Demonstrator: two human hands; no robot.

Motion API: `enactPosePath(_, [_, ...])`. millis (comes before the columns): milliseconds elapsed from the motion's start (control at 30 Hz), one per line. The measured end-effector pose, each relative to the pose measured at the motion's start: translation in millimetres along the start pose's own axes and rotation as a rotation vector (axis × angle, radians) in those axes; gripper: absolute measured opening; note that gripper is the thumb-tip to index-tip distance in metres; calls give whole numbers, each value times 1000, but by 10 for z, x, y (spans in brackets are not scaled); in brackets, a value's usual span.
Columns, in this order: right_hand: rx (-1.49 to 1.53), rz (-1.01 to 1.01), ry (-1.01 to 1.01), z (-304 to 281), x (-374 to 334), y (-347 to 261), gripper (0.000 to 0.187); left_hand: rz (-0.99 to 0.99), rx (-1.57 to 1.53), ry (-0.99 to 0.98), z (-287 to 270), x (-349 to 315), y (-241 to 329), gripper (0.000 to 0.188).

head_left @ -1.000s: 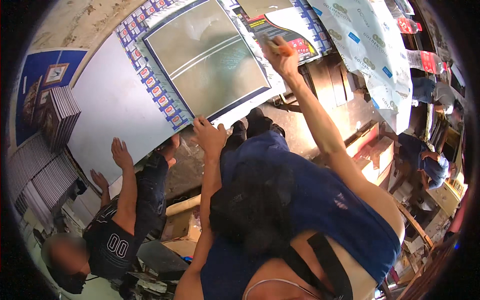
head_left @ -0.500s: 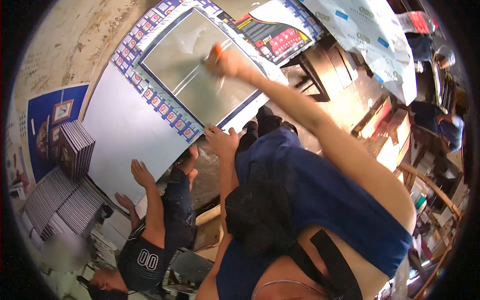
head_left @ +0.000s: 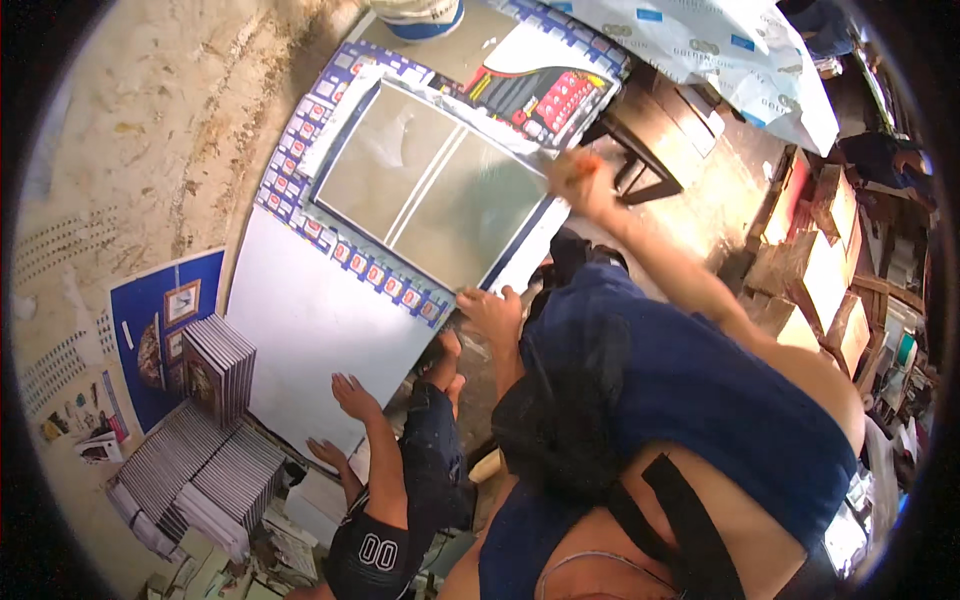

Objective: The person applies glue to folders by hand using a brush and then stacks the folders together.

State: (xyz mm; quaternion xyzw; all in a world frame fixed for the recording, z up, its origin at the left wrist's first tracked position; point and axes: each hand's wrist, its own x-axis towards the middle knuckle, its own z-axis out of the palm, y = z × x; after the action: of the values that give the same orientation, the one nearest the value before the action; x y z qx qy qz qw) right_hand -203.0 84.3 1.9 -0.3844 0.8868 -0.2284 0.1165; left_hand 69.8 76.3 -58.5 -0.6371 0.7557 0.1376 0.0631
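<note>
A beige-grey panel point(head_left: 425, 180) with a dark border and two white stripes across its middle lies on printed sheets; its surface looks wet and shiny. My left hand point(head_left: 492, 315) rests with fingers apart at the panel's near corner, touching its edge. My right hand point(head_left: 590, 190) is blurred, just past the panel's right edge. Its fingers are closed around an orange-handled tool point(head_left: 583, 165), whose working end I cannot make out.
A white-and-blue bucket point(head_left: 420, 18) stands at the back. Left of the panel is a white board point(head_left: 300, 320), where a co-worker's hands point(head_left: 355, 397) hover. Stacked books point(head_left: 215, 370) stand far left. A dark wooden stool point(head_left: 650, 150) and wooden blocks point(head_left: 800, 270) are at right.
My right hand has swept from over the panel's middle to its right edge with the orange-handled tool. My left hand stays at the corner. The view has shifted, bringing the bucket in.
</note>
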Motion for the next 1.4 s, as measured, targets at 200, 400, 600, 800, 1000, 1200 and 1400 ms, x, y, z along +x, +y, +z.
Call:
enactPosePath(200, [61,25,42,-244,225,165,19,23,36,-26,68,73,-170,71])
enactPosePath(400, [461,-345,-98,-264,1114,302,13,186,-306,131,-576,424,351,53])
enactPosePath(600, [-11,-1086,-588,734,2398,-1243,26,206,-95,-217,-864,785,1243,68])
enactPosePath(800, [0,-1012,-198,1066,3592,-2050,22,3,-223,-290,-822,791,1342,73])
enactPosePath(1000, [-221,-1146,-567,1302,3592,-2470,35,-124,-196,-354,-831,821,1434,75])
enactPosePath(1200, [105,-1548,-1270,1446,3081,-3265,25,-191,-248,-393,-860,826,1465,77])
enactPosePath(1400, [87,-1557,-1122,1964,2654,-3974,45,-247,-223,-290,-771,756,1542,75])
